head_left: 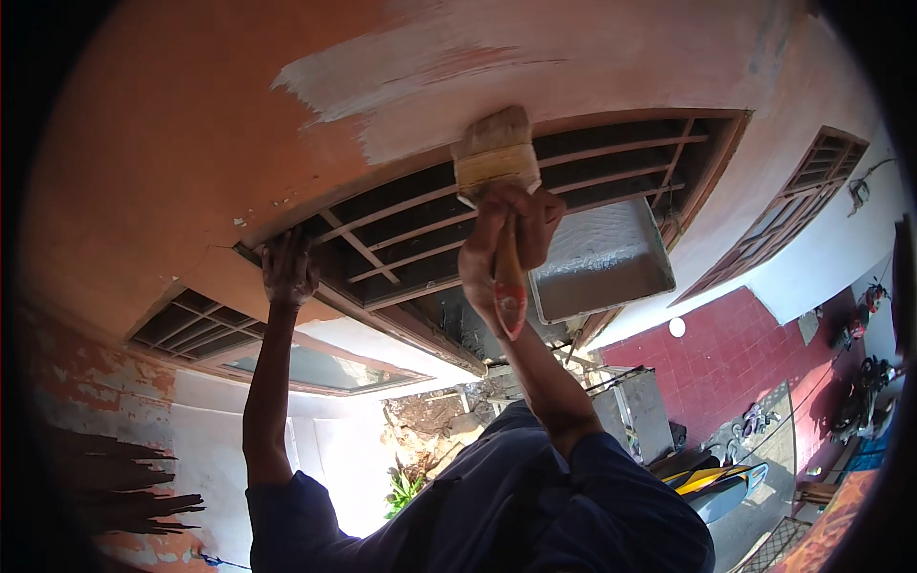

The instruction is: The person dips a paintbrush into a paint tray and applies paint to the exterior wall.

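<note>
A wide paintbrush (497, 162) with a wooden handle and a red end is gripped in my right hand (511, 229). Its bristles point up at the lower edge of the painted wall (191, 115), just above the window grille (430, 244); whether they touch cannot be made out. A pale, streaky coat of paint (382, 81) spreads over the orange surface left of and above the brush. My left hand (289, 272) is raised to the left corner of the brown wooden window frame, its fingers hooked over the edge.
Behind my right hand rests a rectangular tray (626, 298) with wet whitish paint. Another barred window (774, 224) is at the right, and a smaller grille (196, 328) at the left. Far below lie red floor tiles (707, 353), footwear (750, 422) and a green plant (404, 492).
</note>
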`<state>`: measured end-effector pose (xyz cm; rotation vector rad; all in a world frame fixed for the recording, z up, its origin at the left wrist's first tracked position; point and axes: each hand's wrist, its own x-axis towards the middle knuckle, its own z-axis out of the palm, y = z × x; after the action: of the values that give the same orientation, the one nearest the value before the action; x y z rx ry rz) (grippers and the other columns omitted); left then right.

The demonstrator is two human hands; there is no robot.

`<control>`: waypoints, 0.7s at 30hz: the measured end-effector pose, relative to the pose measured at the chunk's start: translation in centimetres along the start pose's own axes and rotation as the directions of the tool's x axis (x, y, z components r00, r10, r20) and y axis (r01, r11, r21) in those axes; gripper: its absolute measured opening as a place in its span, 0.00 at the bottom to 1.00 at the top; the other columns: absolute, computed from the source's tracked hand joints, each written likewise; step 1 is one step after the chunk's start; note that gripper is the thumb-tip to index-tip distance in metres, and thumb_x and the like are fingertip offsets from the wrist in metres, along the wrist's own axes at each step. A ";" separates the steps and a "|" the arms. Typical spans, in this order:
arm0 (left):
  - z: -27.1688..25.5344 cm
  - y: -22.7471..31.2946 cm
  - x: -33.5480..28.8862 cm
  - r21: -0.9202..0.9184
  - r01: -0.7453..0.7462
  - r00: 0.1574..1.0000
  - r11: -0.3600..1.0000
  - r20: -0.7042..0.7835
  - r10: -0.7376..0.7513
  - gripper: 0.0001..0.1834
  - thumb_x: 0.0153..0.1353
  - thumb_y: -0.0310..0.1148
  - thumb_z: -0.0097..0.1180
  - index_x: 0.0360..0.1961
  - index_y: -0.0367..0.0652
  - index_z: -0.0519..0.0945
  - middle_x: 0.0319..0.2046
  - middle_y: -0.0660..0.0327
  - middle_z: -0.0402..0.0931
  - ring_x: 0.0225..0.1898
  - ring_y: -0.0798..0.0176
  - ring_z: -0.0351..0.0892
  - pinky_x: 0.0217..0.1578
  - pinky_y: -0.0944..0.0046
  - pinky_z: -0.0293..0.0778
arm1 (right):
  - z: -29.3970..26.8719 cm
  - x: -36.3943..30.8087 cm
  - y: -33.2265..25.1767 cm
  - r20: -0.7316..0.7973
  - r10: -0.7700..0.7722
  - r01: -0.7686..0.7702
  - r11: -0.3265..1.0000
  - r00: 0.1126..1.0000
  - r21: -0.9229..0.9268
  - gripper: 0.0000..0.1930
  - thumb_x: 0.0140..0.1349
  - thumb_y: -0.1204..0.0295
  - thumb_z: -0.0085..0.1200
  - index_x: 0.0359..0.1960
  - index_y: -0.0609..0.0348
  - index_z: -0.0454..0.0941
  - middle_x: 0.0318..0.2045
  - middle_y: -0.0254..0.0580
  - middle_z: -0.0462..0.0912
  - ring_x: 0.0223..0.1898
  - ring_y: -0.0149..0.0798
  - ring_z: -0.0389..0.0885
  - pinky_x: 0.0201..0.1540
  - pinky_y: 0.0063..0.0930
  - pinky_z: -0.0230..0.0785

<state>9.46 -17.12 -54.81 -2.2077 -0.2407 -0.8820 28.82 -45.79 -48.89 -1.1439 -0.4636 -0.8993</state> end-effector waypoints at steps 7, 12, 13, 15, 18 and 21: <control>0.7 -0.4 -0.7 -0.185 0.051 0.981 0.981 -0.175 -0.084 0.21 0.53 0.39 0.44 0.50 0.50 0.71 0.55 0.62 0.67 0.57 0.63 0.64 0.60 0.54 0.45 | 6.0 -7.5 -7.6 0.190 0.068 -0.152 0.869 0.979 0.471 0.07 0.42 0.80 0.54 0.26 0.59 0.75 0.32 0.43 0.66 0.24 0.35 0.71 0.22 0.26 0.62; 0.9 -0.9 -1.0 -0.032 0.033 0.999 0.999 -0.017 -0.034 0.21 0.53 0.39 0.43 0.50 0.49 0.71 0.55 0.62 0.67 0.58 0.63 0.64 0.60 0.53 0.46 | 5.6 -7.0 -8.6 0.931 0.264 -0.967 0.103 0.251 0.232 0.13 0.43 0.84 0.54 0.32 0.58 0.78 0.31 0.41 0.67 0.27 0.35 0.73 0.24 0.23 0.69; 0.9 -0.8 -1.0 0.000 0.018 1.000 1.000 0.011 -0.018 0.21 0.53 0.39 0.43 0.50 0.49 0.71 0.55 0.62 0.67 0.58 0.63 0.64 0.60 0.53 0.46 | 5.6 -5.7 -7.0 0.718 0.125 -0.643 0.569 0.684 0.513 0.13 0.44 0.84 0.54 0.33 0.58 0.78 0.31 0.41 0.69 0.27 0.35 0.74 0.24 0.22 0.70; 0.7 -0.4 -0.8 0.013 -0.005 0.999 1.000 0.040 0.004 0.21 0.54 0.39 0.43 0.50 0.49 0.71 0.55 0.62 0.67 0.58 0.63 0.64 0.60 0.52 0.47 | 4.6 -2.6 -3.4 0.324 -0.231 0.044 0.869 0.918 0.493 0.13 0.43 0.84 0.55 0.34 0.59 0.77 0.29 0.42 0.73 0.27 0.35 0.75 0.24 0.22 0.73; 0.2 -0.1 -0.2 -0.005 0.000 1.000 1.000 -0.004 0.000 0.19 0.56 0.38 0.41 0.49 0.49 0.72 0.54 0.61 0.68 0.55 0.62 0.67 0.57 0.50 0.52 | -1.8 3.7 2.2 0.299 -0.162 0.106 0.975 0.940 0.195 0.13 0.44 0.84 0.56 0.35 0.62 0.76 0.32 0.40 0.78 0.28 0.35 0.75 0.25 0.23 0.72; -0.3 0.1 0.3 -0.005 -0.024 0.999 1.000 -0.043 0.024 0.19 0.56 0.37 0.41 0.48 0.49 0.72 0.53 0.61 0.69 0.54 0.62 0.68 0.56 0.49 0.54 | -8.0 10.2 6.3 0.259 -0.189 0.226 0.967 0.947 -0.119 0.15 0.53 0.77 0.56 0.43 0.63 0.74 0.32 0.42 0.77 0.31 0.35 0.77 0.34 0.26 0.70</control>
<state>9.55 -17.44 -54.45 -2.1899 -0.1910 -0.9173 38.83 -56.07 -48.12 -1.3682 -0.7414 -0.9914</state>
